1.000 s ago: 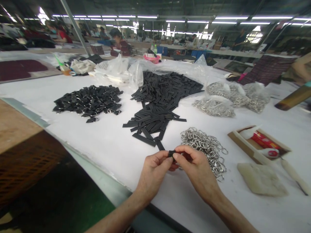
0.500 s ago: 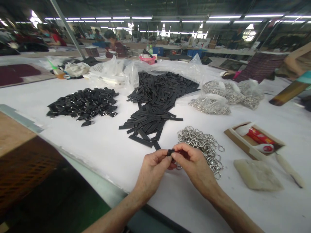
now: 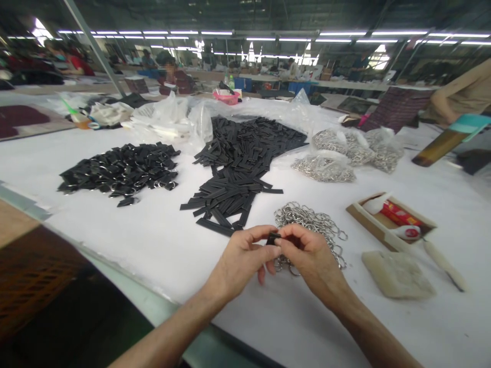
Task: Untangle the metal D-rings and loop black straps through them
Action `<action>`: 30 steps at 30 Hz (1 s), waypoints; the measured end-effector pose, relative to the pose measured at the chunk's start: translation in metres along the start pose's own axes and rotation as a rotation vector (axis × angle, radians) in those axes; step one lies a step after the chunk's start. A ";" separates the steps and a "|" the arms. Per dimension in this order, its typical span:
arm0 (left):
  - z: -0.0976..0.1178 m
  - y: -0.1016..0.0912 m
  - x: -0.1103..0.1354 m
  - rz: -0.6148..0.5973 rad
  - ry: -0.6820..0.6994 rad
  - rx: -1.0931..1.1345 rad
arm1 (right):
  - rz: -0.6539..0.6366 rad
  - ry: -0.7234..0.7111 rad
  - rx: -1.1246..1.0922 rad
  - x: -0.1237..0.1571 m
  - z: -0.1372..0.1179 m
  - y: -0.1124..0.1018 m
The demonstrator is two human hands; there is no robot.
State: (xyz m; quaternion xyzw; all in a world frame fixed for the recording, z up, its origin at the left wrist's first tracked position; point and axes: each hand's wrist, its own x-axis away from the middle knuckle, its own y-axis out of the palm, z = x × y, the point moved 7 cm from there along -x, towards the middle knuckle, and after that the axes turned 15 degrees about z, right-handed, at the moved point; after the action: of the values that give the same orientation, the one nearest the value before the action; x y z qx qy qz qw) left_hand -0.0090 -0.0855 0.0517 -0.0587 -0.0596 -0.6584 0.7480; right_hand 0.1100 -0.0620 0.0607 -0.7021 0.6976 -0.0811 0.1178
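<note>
A small black strip (image 3: 272, 238), apparently folded over, is pinched between the fingertips of both hands. My left hand (image 3: 245, 258) grips it from the left, thumb below and forefinger above. From the other side my right hand (image 3: 307, 253) closes on its right end. Whether a ring sits in the fold is hidden by the fingers. Just behind and right of my hands lies a heap of metal D-rings (image 3: 309, 220). Loose black strips (image 3: 226, 199) spread out beyond my left hand. Farther left is a pile of folded black strips with rings (image 3: 123, 171).
On the right stand a cardboard tray (image 3: 374, 227) with a red tube, a wax-like block (image 3: 399, 274) and a white-handled pointed tool (image 3: 445, 266). Bags of rings (image 3: 326, 167) lie behind. A co-worker's arm (image 3: 456, 94) shows at far right. The table edge (image 3: 126, 273) runs along the near left.
The view has shifted slightly, moving the table items leftward. Both hands stay together on the black strip; my left fingers have spread a little, lower fingers now showing beneath.
</note>
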 end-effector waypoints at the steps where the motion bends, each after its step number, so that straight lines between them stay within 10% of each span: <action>1: -0.002 0.006 0.000 -0.054 -0.061 0.074 | -0.002 0.019 -0.011 -0.001 0.002 -0.001; 30: -0.020 0.011 -0.019 -0.031 -0.202 0.128 | -0.007 0.058 0.041 -0.008 0.010 -0.003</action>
State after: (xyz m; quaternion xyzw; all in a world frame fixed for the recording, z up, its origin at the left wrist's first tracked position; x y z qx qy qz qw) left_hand -0.0001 -0.0686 0.0285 -0.0759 -0.1773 -0.6553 0.7303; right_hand 0.1159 -0.0530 0.0525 -0.6992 0.6965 -0.1162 0.1117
